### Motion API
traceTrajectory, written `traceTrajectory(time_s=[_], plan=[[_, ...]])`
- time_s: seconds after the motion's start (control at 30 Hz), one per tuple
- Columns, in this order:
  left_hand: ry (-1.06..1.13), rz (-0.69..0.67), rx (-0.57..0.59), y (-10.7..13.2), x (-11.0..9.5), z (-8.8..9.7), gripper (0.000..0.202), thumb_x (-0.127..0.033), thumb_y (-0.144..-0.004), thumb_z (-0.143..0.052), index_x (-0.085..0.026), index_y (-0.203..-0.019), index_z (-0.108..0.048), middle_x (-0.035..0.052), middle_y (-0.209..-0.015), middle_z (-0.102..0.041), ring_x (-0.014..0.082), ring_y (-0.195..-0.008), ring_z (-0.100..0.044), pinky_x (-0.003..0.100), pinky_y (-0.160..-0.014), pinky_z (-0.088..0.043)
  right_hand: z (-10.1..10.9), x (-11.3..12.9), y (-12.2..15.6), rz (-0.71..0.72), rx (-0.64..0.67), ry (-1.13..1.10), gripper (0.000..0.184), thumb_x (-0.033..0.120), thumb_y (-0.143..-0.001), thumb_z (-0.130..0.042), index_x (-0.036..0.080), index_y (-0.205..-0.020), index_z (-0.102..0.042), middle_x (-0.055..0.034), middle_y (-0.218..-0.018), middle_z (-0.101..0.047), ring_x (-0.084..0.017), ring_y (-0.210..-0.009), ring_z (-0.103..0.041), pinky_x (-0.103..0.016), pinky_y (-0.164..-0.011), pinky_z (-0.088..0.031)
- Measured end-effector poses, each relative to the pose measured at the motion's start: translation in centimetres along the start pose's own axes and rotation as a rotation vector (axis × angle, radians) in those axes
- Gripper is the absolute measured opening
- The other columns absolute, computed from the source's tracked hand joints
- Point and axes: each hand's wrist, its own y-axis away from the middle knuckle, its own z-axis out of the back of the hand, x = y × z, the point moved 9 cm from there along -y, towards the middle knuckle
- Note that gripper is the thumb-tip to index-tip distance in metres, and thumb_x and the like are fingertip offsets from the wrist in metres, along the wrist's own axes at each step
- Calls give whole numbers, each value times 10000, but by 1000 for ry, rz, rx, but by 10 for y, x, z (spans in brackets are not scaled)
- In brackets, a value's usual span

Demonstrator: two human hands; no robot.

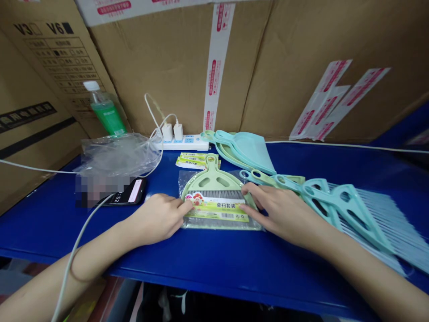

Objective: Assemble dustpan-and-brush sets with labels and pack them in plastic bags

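A light green dustpan (212, 172) with a dark-bristled brush (219, 194) over it lies flat in a clear plastic bag on the blue table. A yellow-green printed label card (217, 208) crosses its front. At the left edge of the bag, my left hand (162, 217) is closed on the packaged set, its fingers curled. My right hand (275, 210) grips the right edge, thumb on the label's end and index finger higher up. Bag material under both hands is partly hidden. Several loose blue and green brushes (351, 210) lie beside my right hand.
Behind the set are stacked dustpans (251, 147), label cards (191, 160) and a power strip (192, 142). Clear bags (117, 154), a phone (129, 192) and a green bottle (109, 114) stand or lie left. A white cable (72, 255) crosses my left forearm. Cardboard (167, 67) walls the back.
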Motion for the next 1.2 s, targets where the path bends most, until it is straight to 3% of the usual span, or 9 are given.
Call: traceTrajectory(time_s=[0.27,0.7,0.97,1.2], plan=[[4,-20,-29,0,-1,1,280,-78,-786,-485,-168,-1044,-546,8,-734,-684,190,-602,-651,280,-544,-465,0,-2,0,-26,13,-70,137,315,-905,-477,194,-960,-507,29,-567,-533,-178,-513,-562,-265,-492,-341],[12,-8,-2,1,0,-1,280,-89,-794,-499,-165,-1058,-555,11,-702,-665,191,-586,-635,276,-544,-453,-18,-19,4,-225,206,-650,188,358,-854,-435,216,-976,-431,59,-613,-407,-146,-536,-422,-271,-498,-336],[-12,-2,20,1,1,-3,284,-86,-798,-492,-159,-1066,-552,4,-669,-650,187,-567,-625,278,-529,-440,-22,-23,4,-240,149,-919,239,403,-834,-514,232,-983,-436,69,-684,-326,-98,-506,-329,-246,-451,-294],[-19,26,78,1,2,-7,224,-90,-814,-478,-167,-1010,-554,3,-655,-642,180,-577,-624,267,-545,-437,-18,-23,0,-355,116,-1220,445,480,-742,-637,244,-1029,-392,51,-797,-355,-96,-569,-461,-271,-483,-485]])
